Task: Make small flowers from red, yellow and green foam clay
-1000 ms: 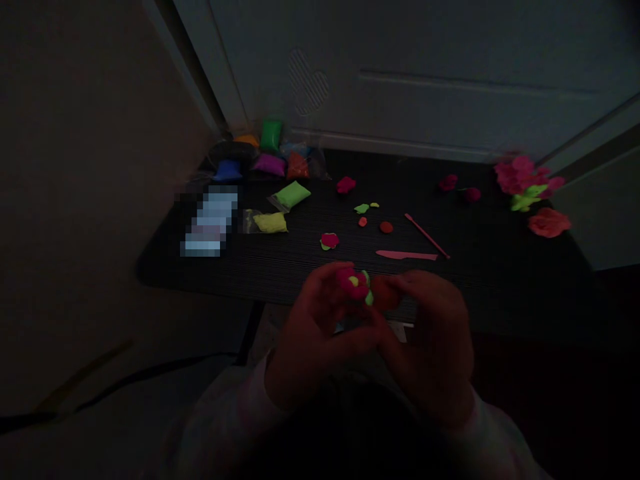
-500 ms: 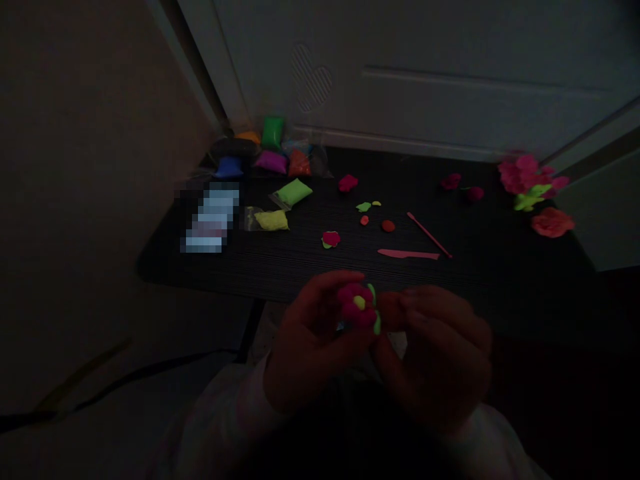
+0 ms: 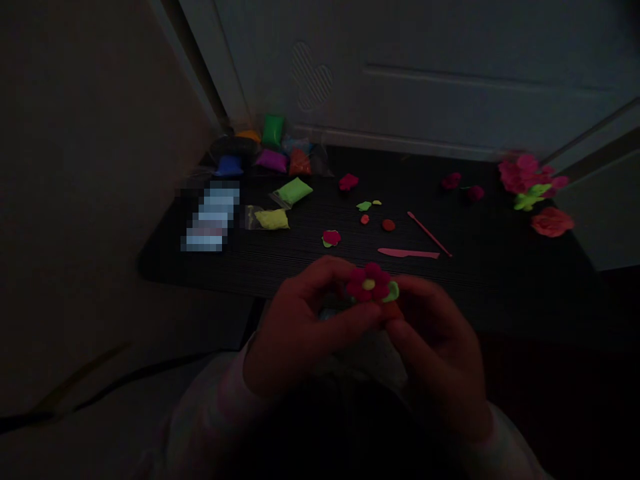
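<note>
Between my two hands, in front of the table's near edge, is a clay flower (image 3: 373, 283) with magenta petals, a yellow centre and green leaves. Under it sits a reddish-brown clay base (image 3: 393, 311), partly covered by my fingers. My left hand (image 3: 305, 323) grips the flower from the left, thumb along its lower side. From the right, my right hand (image 3: 443, 353) pinches the base and leaf side between thumb and fingers. On the table beyond lie a pink modelling knife (image 3: 409, 253) and a thin pink modelling stick (image 3: 429, 233).
Small clay pieces, among them a red disc (image 3: 389, 225) and a pink-and-green piece (image 3: 331, 238), lie mid-table. Bags of yellow (image 3: 273, 219) and green clay (image 3: 294, 192) are at left, more bags (image 3: 273, 160) behind. Pink flowers (image 3: 525, 175) stand at far right. A pale panel (image 3: 425, 107) rises behind.
The flower has turned from sideways to more upright, its base now below it, and has moved slightly up and right. My right hand has shifted its grip, the thumb now lower on the base.
</note>
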`<state>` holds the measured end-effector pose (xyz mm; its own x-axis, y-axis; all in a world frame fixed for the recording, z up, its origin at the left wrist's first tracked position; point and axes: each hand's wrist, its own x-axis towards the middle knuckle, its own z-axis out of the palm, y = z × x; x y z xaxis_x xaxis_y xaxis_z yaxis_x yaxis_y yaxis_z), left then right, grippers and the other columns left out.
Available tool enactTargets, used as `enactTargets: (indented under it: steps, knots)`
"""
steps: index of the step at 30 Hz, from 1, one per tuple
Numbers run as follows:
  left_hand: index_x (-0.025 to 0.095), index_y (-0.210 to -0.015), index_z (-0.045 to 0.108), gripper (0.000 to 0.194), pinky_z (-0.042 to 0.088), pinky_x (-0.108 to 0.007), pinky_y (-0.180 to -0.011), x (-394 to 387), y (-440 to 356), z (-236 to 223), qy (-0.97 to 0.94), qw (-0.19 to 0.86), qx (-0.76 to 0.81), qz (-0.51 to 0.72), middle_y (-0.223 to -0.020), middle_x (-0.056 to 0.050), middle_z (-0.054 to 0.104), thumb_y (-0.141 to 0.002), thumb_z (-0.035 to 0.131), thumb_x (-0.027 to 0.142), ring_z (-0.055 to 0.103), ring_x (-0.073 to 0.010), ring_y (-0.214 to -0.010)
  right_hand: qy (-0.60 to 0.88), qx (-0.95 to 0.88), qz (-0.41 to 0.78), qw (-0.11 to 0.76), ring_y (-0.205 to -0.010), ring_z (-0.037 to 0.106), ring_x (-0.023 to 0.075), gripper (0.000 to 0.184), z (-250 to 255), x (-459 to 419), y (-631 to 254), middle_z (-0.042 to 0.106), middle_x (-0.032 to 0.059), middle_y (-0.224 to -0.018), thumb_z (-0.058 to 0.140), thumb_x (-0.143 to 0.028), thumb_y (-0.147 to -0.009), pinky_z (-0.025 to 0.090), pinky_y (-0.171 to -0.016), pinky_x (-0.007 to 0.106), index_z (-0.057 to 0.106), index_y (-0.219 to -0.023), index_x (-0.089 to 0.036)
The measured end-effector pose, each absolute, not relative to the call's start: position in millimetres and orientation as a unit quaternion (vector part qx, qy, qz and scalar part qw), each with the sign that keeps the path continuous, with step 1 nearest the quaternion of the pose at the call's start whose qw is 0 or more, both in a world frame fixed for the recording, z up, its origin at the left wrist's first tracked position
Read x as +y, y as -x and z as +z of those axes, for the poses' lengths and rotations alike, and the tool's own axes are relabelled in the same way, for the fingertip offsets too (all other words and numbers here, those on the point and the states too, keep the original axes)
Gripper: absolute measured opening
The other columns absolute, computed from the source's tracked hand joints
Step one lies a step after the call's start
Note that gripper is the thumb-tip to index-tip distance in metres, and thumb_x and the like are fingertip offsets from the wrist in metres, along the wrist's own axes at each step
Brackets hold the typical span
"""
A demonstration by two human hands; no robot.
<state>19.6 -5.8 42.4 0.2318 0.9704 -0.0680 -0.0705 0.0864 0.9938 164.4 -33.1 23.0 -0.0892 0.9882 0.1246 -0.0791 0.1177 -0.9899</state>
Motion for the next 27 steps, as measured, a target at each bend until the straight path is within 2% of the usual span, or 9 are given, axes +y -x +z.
enactTargets:
  steps: [6, 14, 21, 27]
  knots:
    - [0.018, -0.073, 0.059, 0.007, 0.042, -0.022, -0.063, -3, -18, 46, -0.536, 0.574, 0.465, 0.410, -0.077, 0.001, 0.059, -0.067, 0.063, 0.019, 0.054, -0.0117, -0.071, 0.465, -0.599, 0.437, 0.484, -0.078, 0.057, 0.0124, 0.033, 20, -30, -167, 0.058, -0.0006, -0.090, 0.058, -0.017, -0.073, 0.048, -0.071, 0.027, 0.051, -0.104, -0.027]
    - [0.017, -0.067, 0.061, 0.001, 0.040, -0.022, -0.062, -3, -18, 49, -0.546, 0.561, 0.472, 0.405, -0.073, 0.001, 0.059, -0.067, 0.062, 0.016, 0.053, -0.0115, -0.067, 0.461, -0.611, 0.437, 0.472, -0.076, 0.057, 0.0118, 0.032, 20, -28, -170, 0.059, -0.0011, -0.086, 0.059, -0.017, -0.072, 0.049, -0.068, 0.026, 0.052, -0.102, -0.026]
    - [0.017, -0.067, 0.061, 0.003, 0.042, -0.020, -0.063, -5, -21, 41, -0.488, 0.614, 0.457, 0.419, -0.073, 0.002, 0.058, -0.068, 0.063, 0.020, 0.054, -0.0097, -0.068, 0.457, -0.584, 0.457, 0.491, -0.077, 0.058, 0.0107, 0.031, 19, -26, -168, 0.060, -0.0022, -0.086, 0.058, -0.016, -0.072, 0.048, -0.070, 0.024, 0.054, -0.100, -0.027]
    - [0.019, -0.071, 0.061, 0.005, 0.046, -0.019, -0.063, -9, -31, 35, -0.382, 0.658, 0.455, 0.463, -0.071, 0.004, 0.062, -0.067, 0.065, 0.019, 0.058, -0.0093, -0.068, 0.464, -0.597, 0.424, 0.499, -0.078, 0.058, 0.0123, 0.030, 19, -25, -169, 0.059, -0.0009, -0.088, 0.058, -0.015, -0.072, 0.050, -0.070, 0.026, 0.055, -0.100, -0.026]
